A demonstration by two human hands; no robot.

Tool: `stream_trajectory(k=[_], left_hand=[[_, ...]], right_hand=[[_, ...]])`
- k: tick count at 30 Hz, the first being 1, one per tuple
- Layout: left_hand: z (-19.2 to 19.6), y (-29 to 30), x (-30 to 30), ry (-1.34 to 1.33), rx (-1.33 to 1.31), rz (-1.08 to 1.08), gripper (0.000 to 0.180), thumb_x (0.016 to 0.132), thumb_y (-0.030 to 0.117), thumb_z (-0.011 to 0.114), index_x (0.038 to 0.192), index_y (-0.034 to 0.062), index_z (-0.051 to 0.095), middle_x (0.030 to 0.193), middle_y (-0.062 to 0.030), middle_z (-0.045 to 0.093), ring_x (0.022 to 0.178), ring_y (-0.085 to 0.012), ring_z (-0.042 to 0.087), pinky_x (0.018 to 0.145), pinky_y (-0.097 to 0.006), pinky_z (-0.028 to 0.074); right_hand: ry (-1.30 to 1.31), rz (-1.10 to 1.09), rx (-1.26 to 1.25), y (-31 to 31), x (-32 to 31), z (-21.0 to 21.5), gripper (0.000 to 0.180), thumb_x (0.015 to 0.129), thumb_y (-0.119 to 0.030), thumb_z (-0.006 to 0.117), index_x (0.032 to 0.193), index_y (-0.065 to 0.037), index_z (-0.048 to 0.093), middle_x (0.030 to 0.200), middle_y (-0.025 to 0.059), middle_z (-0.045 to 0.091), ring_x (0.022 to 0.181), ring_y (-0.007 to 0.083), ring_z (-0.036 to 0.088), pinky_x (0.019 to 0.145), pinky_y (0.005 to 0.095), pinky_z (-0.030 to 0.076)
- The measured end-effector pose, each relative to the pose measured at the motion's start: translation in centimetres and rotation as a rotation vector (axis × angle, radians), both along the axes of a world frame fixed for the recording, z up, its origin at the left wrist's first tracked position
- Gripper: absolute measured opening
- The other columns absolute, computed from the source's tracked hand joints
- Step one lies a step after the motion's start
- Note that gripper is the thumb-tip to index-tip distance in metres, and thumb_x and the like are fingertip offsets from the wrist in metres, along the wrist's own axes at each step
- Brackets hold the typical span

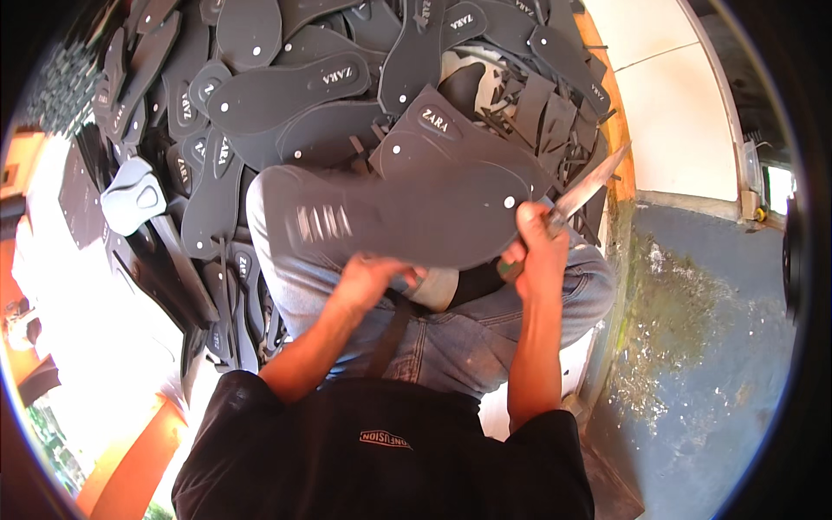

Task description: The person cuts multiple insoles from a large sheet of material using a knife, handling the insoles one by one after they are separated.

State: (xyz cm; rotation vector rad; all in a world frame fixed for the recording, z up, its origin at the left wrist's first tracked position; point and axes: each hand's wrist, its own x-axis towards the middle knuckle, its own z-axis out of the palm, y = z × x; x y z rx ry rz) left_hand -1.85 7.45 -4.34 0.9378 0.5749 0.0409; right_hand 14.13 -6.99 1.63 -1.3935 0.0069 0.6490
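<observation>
My right hand [539, 251] is closed on the handle of a knife [592, 184], whose blade points up and to the right. Close against that hand is the right end of a dark grey foam shoe sole [459, 212], lying across my lap. The sole's left part is smeared by motion, while a white dot near its right end looks sharp. At the sole's near edge is my left hand [371, 282], slightly blurred. Its fingertips are partly hidden, so I cannot tell whether they grip the sole.
Many dark foam soles [290, 91] lie heaped ahead and to the left. Cut strips and scraps [542, 113] gather at the far right, beside an orange-brown edge [617, 95]. A pale grey sole-shaped piece [134, 198] sits at left. Stained blue floor [711, 303] lies to the right.
</observation>
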Motion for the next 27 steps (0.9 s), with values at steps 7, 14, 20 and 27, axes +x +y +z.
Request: stream_trajectory(k=[7,14,20,27], left_hand=[[3.0,-4.6,2.2,-0.015,-0.385,0.302,0.024,0.086,0.027,0.065,0.092,0.0044,0.058,0.062,-0.0037,0.055,0.049,-0.0120,0.053,0.040,-0.024,0.040],[4.6,-6.0,1.3,0.089,-0.426,0.332,0.026,0.087,0.031,0.064,0.090,0.0060,0.057,0.061,-0.0031,0.054,0.049,-0.0118,0.053,0.041,-0.023,0.040],[4.8,-6.1,1.2,0.103,-0.397,0.340,0.026,0.088,0.030,0.063,0.092,0.0055,0.057,0.063,-0.0030,0.054,0.052,-0.0123,0.054,0.045,-0.023,0.042],[3.5,-6.0,0.2,0.064,-0.371,0.335,0.026,0.086,0.029,0.065,0.092,0.0043,0.057,0.063,-0.0042,0.056,0.049,-0.0128,0.054,0.042,-0.023,0.041]], right_hand=[[-0.115,0.087,-0.152,-1.2,-6.3,0.3,0.030,0.086,-0.024,0.066,0.069,-0.006,0.049,0.053,-0.0012,0.048,0.044,0.0063,0.041,0.040,0.0232,0.030],[-0.484,0.252,-0.847,-7.1,-9.2,-0.8,0.042,0.089,-0.029,0.063,0.064,-0.001,0.044,0.047,0.0065,0.042,0.044,0.0121,0.036,0.041,0.0322,0.031],[-0.486,0.226,-0.888,-7.8,-11.0,-1.0,0.040,0.088,-0.027,0.064,0.064,0.000,0.045,0.046,0.0087,0.041,0.042,0.0159,0.036,0.042,0.0341,0.032],[-0.451,0.293,-1.000,-7.3,-11.2,-1.1,0.033,0.086,-0.022,0.063,0.064,-0.001,0.050,0.050,0.0177,0.052,0.047,0.0386,0.053,0.046,0.0441,0.039]])
